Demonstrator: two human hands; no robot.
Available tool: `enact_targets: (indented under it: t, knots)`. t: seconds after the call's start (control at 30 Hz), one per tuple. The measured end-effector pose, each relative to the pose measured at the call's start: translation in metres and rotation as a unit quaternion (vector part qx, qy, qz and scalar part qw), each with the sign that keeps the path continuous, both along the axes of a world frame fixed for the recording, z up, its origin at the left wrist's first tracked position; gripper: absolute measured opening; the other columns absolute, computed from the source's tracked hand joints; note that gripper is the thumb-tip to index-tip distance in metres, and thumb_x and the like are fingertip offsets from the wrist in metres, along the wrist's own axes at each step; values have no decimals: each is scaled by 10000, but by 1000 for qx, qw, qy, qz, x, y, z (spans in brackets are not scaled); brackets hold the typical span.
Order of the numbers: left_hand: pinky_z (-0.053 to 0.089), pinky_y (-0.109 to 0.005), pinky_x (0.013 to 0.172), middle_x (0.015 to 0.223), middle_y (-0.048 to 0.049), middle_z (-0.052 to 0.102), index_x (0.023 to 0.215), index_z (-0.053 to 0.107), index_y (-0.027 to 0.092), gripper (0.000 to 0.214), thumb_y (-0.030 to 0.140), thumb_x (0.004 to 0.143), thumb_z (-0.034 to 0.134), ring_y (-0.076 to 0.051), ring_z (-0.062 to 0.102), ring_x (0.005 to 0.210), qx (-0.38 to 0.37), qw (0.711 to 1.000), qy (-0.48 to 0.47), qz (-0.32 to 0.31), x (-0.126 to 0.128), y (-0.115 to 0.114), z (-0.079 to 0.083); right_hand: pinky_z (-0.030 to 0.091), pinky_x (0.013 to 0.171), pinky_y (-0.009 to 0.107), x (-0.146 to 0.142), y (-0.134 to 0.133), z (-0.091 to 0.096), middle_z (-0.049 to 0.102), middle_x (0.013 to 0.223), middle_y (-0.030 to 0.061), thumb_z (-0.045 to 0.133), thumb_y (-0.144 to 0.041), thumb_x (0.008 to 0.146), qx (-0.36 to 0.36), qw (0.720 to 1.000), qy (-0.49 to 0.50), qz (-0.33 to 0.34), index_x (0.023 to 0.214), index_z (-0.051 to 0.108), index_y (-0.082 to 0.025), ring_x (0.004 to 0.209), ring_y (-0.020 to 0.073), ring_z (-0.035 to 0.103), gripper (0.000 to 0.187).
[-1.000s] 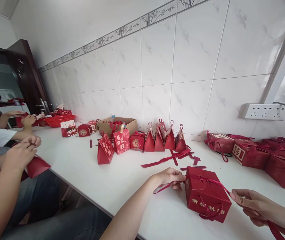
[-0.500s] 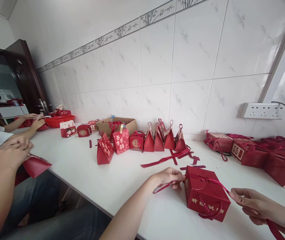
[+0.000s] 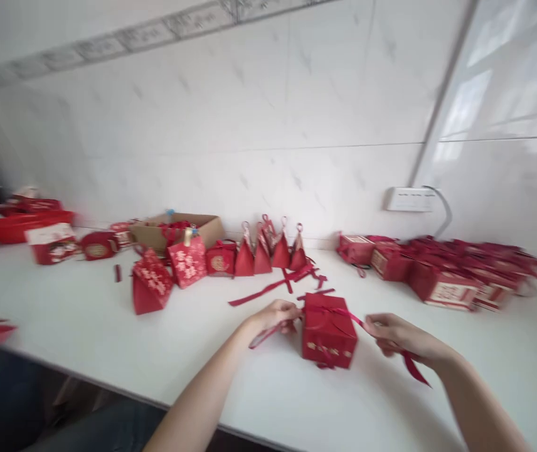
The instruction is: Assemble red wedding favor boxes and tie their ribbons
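A red gift box with gold lettering stands on the white table in front of me. A red ribbon runs across its top and out to both sides. My left hand is closed in a pinch on the ribbon's left end, right beside the box. My right hand is closed on the right end, a little away from the box, and the ribbon's tail hangs below it. The picture is smeared by motion.
Red triangular boxes and loose ribbons lie behind the gift box. A cardboard carton stands further left. Several finished red boxes are stacked at right, below a wall socket. A red basin sits far left.
The camera has swung right and pulled back, so the co-workers at left have dropped out of view. Both hands still hold the ribbon ends; the right hand is nearer the box.
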State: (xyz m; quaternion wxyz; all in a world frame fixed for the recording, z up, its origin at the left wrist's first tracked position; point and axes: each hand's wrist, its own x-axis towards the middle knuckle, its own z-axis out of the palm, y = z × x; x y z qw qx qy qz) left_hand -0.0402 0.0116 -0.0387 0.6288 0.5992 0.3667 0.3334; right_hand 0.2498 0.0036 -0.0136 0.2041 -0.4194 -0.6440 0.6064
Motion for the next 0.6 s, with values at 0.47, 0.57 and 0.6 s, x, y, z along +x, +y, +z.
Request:
enact_targets:
  t: [0.47,0.57,0.6]
  knots:
    - [333,-268,549,449,74,338,573,390,199,446,546,693,643,-93,362,462,0,999,53,-14,-12,-14,39,346,545,249,-15,-8,21,315,520,-85,629,-618,699,68,988,100,-99,604,427,-177,480,54,290,494]
    - [312,-268,534,443,60,362,545,397,194,447,529,685,658,-91,359,459,5,996,86,-31,-17,-12,54,363,544,251,-18,-8,34,326,516,-83,620,-605,710,96,985,92,-107,597,411,-183,471,57,319,484]
    - [305,-266,530,444,53,379,546,414,189,438,523,691,657,-91,363,459,10,995,98,-34,-18,-12,60,365,540,249,-19,-7,40,334,513,-81,619,-596,714,106,985,85,-109,595,410,-185,469,59,333,477]
